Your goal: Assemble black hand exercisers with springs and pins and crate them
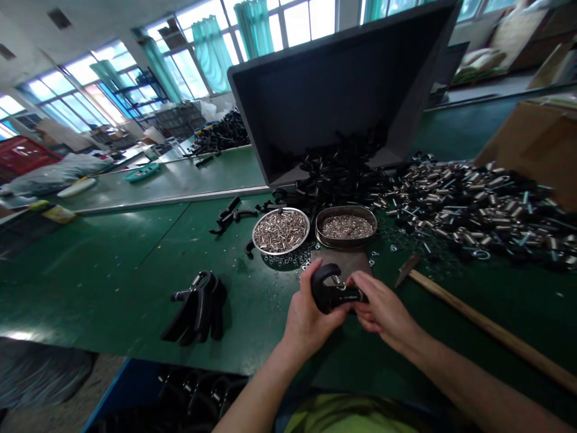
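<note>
Both hands are around a black hand grip exerciser (325, 290) with a curved end and a metal spring, held above the front of the bench. My left hand (307, 316) wraps its curved side, thumb underneath. My right hand (381, 307) pinches the other end near the spring; the fingertips partly hide what lies there. Just behind the hands is a flat metal block (360, 260). A round dish (256, 242) of small metal pins and an oval tin (346, 243) of tiny metal parts stand beyond it. Several assembled hand grips (198, 313) lie to the left.
A hammer (473, 313) with a wooden handle lies at the right. Behind, a large grey bin (324, 78) tips black parts onto the green bench (121, 264). Springs and handles (487, 210) are heaped beside a cardboard box (536, 144). Below the front edge, a blue crate (119, 391) holds hand grips.
</note>
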Demonstrator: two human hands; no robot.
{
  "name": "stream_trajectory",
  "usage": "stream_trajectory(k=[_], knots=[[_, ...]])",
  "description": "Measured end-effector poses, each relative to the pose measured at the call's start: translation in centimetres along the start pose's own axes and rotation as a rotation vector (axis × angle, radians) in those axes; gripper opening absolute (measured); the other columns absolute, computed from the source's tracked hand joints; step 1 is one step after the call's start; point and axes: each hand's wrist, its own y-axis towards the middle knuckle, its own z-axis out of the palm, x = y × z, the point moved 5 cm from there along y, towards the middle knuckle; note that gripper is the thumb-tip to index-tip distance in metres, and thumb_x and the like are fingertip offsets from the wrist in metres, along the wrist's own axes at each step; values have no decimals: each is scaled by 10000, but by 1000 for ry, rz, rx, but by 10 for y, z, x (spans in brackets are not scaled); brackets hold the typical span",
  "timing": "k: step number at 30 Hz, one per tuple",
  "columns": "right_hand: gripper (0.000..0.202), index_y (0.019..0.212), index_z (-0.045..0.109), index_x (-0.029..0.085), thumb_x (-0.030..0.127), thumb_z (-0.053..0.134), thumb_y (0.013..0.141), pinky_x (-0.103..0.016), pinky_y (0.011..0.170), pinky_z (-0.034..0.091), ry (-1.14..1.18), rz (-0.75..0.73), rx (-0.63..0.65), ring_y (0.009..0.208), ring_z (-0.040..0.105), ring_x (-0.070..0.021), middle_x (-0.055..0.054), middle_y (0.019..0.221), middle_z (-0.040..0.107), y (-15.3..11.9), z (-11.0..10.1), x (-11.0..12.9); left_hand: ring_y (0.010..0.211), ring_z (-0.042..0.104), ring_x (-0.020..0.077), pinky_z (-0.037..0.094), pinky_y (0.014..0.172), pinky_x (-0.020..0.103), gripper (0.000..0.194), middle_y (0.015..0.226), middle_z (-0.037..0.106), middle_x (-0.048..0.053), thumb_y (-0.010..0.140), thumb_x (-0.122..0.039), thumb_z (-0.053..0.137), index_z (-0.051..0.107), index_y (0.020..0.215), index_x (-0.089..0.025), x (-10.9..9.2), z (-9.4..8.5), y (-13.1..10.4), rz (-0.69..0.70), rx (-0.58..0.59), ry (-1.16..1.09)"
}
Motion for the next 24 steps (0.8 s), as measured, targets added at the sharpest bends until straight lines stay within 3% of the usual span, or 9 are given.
stream_trajectory(k=[2,4,6,8,11,15,17,20,24], knots=[[409,956,497,224,565,279,900,-218,348,289,66,125,138,358,364,-109,79,473,368,-2,5,-5,842,615,192,515,754,331,842,1024,612,38,634,-261,760,317,1351,-257,1,-1,1,17,10,46],[428,1035,526,227,596,423,845,-247,473,424,4,-29,148,541,537,-141,10,636,551,-4,-1,3,799,619,187,532,719,337,860,1012,615,39,661,-274,747,277,1381,-266,5,-2,2,-13,45,-14],[434,1047,554,235,589,523,797,-271,604,477,-73,-167,89,723,597,-165,-42,837,624,-6,-10,11,757,614,177,543,680,331,882,993,617,40,672,-276,744,248,1401,-265,7,-3,2,-33,62,-82],[474,1050,560,221,623,441,828,-264,522,454,-52,-74,123,580,557,-145,-21,713,603,-5,-12,7,741,609,171,546,666,325,905,985,617,40,668,-263,750,234,1412,-261,6,-5,2,-29,74,-104],[602,1079,553,168,665,288,867,-243,417,393,83,165,336,431,467,-123,19,530,520,1,-2,-2,708,604,155,541,652,312,914,968,624,29,675,-232,742,215,1421,-266,4,-4,1,-15,125,-92],[488,939,608,142,602,493,825,-257,599,462,90,52,529,743,592,-166,-70,853,651,9,15,10,826,626,173,527,754,321,882,1064,625,26,643,-187,755,289,1385,-282,1,2,-2,44,218,-26],[380,885,600,146,513,511,847,-276,670,460,30,-37,449,798,593,-177,-63,880,651,12,19,16,972,610,200,499,857,338,853,1155,598,29,629,-174,760,327,1356,-282,2,3,-4,56,168,-17],[231,838,553,174,387,476,880,-298,698,447,-157,-180,218,804,596,-186,-44,837,638,11,16,27,1045,587,206,477,909,350,813,1189,582,36,657,-190,742,314,1343,-266,7,2,-7,2,64,-62],[213,775,503,199,357,445,905,-297,640,427,-490,-333,178,731,601,-184,-36,760,624,4,16,36,1062,578,214,464,927,355,774,1179,580,44,635,-213,759,351,1292,-245,9,3,-9,24,89,-45]])
